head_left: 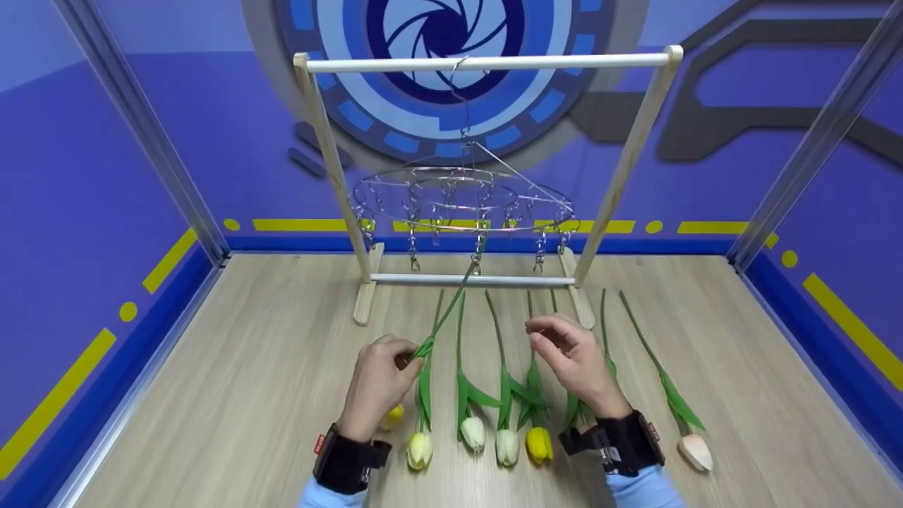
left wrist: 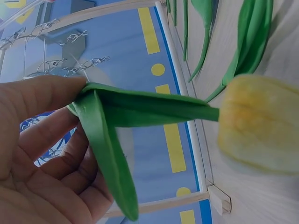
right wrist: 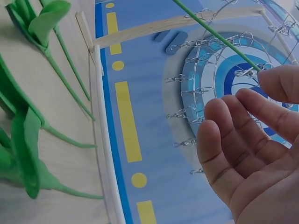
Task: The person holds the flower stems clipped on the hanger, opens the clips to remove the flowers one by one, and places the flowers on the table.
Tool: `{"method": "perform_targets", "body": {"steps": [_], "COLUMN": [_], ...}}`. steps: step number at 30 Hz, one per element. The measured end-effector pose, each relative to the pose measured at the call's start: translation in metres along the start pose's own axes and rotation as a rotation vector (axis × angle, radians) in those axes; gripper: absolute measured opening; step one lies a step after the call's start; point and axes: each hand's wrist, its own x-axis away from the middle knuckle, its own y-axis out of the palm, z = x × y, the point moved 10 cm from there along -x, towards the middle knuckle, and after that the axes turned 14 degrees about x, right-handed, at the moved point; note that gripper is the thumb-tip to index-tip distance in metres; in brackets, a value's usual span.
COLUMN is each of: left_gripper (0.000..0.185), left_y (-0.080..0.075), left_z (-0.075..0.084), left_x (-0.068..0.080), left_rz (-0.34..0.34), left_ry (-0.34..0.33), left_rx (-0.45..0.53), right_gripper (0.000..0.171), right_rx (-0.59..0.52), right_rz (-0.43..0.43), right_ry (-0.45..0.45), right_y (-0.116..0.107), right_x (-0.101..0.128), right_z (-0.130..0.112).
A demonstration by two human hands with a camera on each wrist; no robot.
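Observation:
My left hand point(head_left: 403, 358) pinches a yellow tulip's green stem point(head_left: 451, 307) just where its leaves point(left wrist: 105, 140) branch off. The bloom point(left wrist: 259, 123) hangs below my palm, close above the table. The stem slants up to a clip point(head_left: 476, 264) on the round metal clip hanger point(head_left: 462, 201); whether the clip grips it I cannot tell. My right hand point(head_left: 542, 337) hovers a little to the right, over the stems lying on the table. Its fingers point(right wrist: 233, 135) are loosely bent and hold nothing.
The hanger hangs from the top bar of a wooden rack point(head_left: 487, 63) at the back of the table. Several tulips lie in a row in front, among them a white one point(head_left: 473, 432), a yellow one point(head_left: 540, 444) and a peach one point(head_left: 696, 451). Blue walls enclose the table.

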Motion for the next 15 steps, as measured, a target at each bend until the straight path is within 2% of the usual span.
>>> {"method": "perform_targets", "body": {"steps": [7, 15], "left_gripper": [0.007, 0.007], "left_y": [-0.0036, -0.0047], "left_z": [-0.0050, -0.0106], "left_x": [-0.0014, -0.0010], "left_rz": [0.003, 0.003], "left_ry": [-0.048, -0.060], "left_rx": [0.000, -0.001], "right_gripper": [0.027, 0.022], "right_rx": [0.129, 0.185], "right_rz": [0.040, 0.002], "right_ry": [-0.026, 0.024], "right_y": [-0.0036, -0.0025], "right_x": [0.0004, 0.0000], "right_z": [-0.0029, -0.0034]}}
